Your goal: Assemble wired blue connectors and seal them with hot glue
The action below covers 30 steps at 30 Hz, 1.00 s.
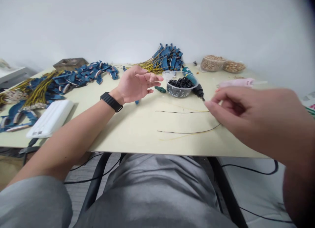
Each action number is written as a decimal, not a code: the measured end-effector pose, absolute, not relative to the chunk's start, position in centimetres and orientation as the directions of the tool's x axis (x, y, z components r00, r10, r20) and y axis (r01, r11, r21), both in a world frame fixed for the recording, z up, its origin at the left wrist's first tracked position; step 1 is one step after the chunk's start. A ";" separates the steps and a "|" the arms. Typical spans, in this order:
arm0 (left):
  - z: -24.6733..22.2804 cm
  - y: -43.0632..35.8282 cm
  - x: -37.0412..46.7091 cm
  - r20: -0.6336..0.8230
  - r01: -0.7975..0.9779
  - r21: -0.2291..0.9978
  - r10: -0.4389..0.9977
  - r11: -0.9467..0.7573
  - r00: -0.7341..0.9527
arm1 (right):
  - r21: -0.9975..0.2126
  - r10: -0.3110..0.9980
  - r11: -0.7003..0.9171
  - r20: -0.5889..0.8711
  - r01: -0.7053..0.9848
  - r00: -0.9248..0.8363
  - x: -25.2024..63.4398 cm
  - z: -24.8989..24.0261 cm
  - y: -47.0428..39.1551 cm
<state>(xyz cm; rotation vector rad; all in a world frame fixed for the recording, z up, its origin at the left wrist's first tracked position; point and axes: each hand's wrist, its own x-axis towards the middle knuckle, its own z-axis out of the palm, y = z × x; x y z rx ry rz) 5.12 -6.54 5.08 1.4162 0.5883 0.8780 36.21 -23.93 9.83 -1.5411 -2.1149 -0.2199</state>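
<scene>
Yellow wire pinched in right hand; left hand open, raised.

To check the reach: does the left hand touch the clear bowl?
Apart. The head view shows bare table between the left hand fingertips and the clear bowl.

On my worktop, a white ribbed box lies near the left edge. Blue connectors with yellow leads sprawl across the far left, and another bundle is heaped at the far middle. Two bags of tan bits sit far right, with a pink tool just nearer. A brown block rests far left.
</scene>
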 end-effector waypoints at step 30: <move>3.6 -6.7 6.3 0.155 -0.044 0.987 0.862 -0.153 0.483 | -0.622 0.839 0.447 0.541 0.643 -0.061 28.7 4.5 -12.0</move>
